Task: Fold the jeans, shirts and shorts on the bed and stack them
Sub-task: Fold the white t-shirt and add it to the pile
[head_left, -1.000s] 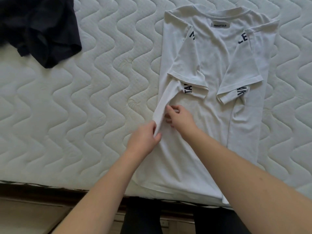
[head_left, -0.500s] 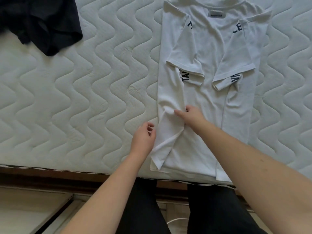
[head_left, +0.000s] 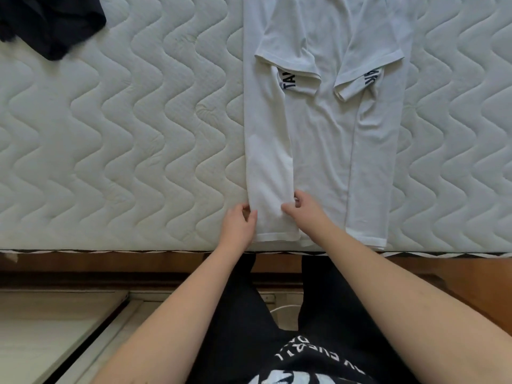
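Note:
A white T-shirt (head_left: 321, 134) lies flat on the quilted mattress (head_left: 124, 134), both long sides and both sleeves folded inward, its hem at the bed's near edge. My left hand (head_left: 239, 225) pinches the outer edge of the left folded panel near the hem. My right hand (head_left: 303, 212) pinches the inner edge of that same panel. A dark garment (head_left: 52, 23) lies crumpled at the far left of the bed.
The mattress's near edge runs across the view, with a wooden bed frame (head_left: 110, 263) below it. My dark trousers (head_left: 291, 314) stand against the frame. Pale floor (head_left: 41, 328) shows at the lower left.
The left side panel, lifted and bunched a second ago, now lies flat and straight along the shirt. Both hands have slid down toward the hem, and my view has tilted downward.

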Motion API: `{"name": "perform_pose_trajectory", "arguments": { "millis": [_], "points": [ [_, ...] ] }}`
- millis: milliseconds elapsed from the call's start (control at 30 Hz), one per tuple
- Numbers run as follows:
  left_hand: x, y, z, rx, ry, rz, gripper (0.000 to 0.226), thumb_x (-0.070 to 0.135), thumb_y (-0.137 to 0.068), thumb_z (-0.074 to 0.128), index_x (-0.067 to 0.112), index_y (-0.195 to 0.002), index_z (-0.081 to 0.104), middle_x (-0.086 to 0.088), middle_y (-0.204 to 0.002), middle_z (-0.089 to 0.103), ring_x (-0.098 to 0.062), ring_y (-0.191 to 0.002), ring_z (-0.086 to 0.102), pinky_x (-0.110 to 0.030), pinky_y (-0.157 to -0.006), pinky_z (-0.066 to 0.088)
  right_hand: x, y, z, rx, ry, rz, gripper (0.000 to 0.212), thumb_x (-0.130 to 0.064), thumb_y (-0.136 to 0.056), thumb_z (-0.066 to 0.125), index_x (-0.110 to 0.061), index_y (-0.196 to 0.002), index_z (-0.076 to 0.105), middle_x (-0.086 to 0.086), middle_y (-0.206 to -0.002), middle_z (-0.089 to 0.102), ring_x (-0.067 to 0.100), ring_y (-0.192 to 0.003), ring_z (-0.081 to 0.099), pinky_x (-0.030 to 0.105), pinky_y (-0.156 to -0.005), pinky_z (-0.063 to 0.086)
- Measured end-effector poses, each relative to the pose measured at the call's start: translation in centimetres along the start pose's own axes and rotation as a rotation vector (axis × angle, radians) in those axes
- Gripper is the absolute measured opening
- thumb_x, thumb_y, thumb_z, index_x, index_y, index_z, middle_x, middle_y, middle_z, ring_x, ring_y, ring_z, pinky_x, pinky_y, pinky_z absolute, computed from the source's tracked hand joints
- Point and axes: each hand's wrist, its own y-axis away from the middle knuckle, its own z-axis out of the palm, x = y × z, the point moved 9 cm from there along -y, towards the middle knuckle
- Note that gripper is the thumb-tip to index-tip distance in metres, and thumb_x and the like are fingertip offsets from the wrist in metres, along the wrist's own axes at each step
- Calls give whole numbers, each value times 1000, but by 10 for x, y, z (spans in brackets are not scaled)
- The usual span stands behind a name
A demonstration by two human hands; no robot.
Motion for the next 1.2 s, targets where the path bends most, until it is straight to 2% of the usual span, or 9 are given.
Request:
{"name": "perform_pose_trajectory", "arguments": {
  "millis": [67,200,367,600,733,833,1000,1100,1200],
  "points": [
    [2,3,5,-23,19,7,43,43,-96,56,8,-120,61,-11,-115,64,-28,-105,60,-42,-92,49,11,4,-3,13,184,21,23,-22,-92,58,-22,-115,61,-1,-105,69,19,-92,66,32,-73,54],
    [-5,-2,12,-49,54,-60,38,36,-95,60,7,-119,59,-11,-116,65,-30,-106,61,-40,-91,49,28,7,4,-16,305,45,27,-24,-93,59,-15,-118,64,6,-108,69,26,-96,65,41,-85,55],
    [-26,-5,2,4,62,-74,21,26,-96,58,9,-109,59,-11,-106,68,-28,-95,62,-31,-77,43,31,12,12,-6,281,44,13,-28,-95,55,-18,-99,62,4,-93,70,25,-73,70,44,-71,60],
    [-39,3,12,-62,69,-82,25,28,-95,61,12,-114,62,-3,-98,66,-25,-94,63,-37,-85,51,40,24,20,-4,598,79,29,-42,-99,47,-16,-92,60,5,-91,68,25,-81,68,41,-77,57],
    [-43,2,10,-66,-81,-70,24,20,-95,60,9,-116,64,-11,-102,68,-31,-98,63,-35,-83,47,39,21,20,-46,817,98,33,-43,-99,43,-17,-93,63,2,-84,62,24,-79,61,30,-58,42],
    [-38,2,5,-62,-181,-63,23,27,-95,58,9,-108,64,-10,-99,68,-31,-97,62,-32,-77,43,32,15,11,-27,924,115,41,-51,-97,44,-16,-91,65,1,-81,59,25,-82,61,30,-58,38],
    [-1,-20,-34,139,-63,38,26,32,-93,62,10,-106,59,-8,-99,64,-26,-93,60,-35,-80,45,-28,-11,-36,272,557,-48,34,-52,-93,52,-21,-104,62,0,-96,68,25,-94,62,32,-71,45],
    [40,-49,-58,183,8,132,31,25,-93,62,9,-119,58,-8,-102,64,-25,-94,60,-32,-83,44,-80,-35,-56,333,373,-181,42,-41,-92,59,-16,-126,55,0,-103,66,24,-101,61,33,-82,46],
    [83,-83,-75,196,74,182,34,21,-93,63,8,-123,57,-7,-101,65,-24,-94,62,-32,-85,46,-126,-64,-67,340,240,-224,49,-39,-92,61,-14,-133,51,-1,-105,61,21,-104,60,33,-88,47]
  ]
}}
